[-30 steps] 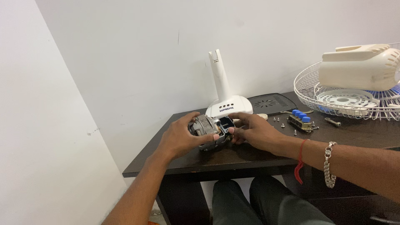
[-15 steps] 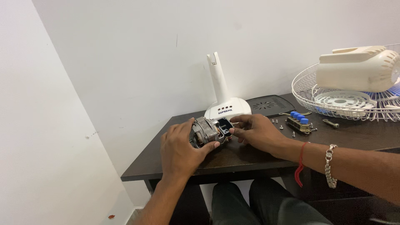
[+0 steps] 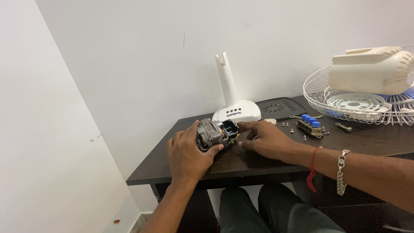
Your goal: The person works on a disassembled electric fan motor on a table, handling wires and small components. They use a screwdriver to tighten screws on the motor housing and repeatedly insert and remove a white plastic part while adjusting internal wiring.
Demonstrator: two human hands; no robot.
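Observation:
A small grey metal fan motor (image 3: 213, 133) with a dark plastic end rests on the dark wooden table (image 3: 241, 166) near its front left. My left hand (image 3: 187, 151) wraps around the motor from the left and grips it. My right hand (image 3: 261, 138) lies beside the motor's dark end, fingertips touching it, thumb and fingers close together. A red thread and a metal chain bracelet sit on my right wrist.
A white fan stand base (image 3: 235, 108) with an upright neck stands behind the motor. A switch block with blue buttons (image 3: 309, 125) and loose screws (image 3: 293, 129) lie to the right. A dark round cover (image 3: 280, 105), a white wire grille (image 3: 358, 105) and a cream motor housing (image 3: 373, 71) sit far right.
Both hands have lowered the motor onto the table. My left hand shifted from under the motor to over its left side.

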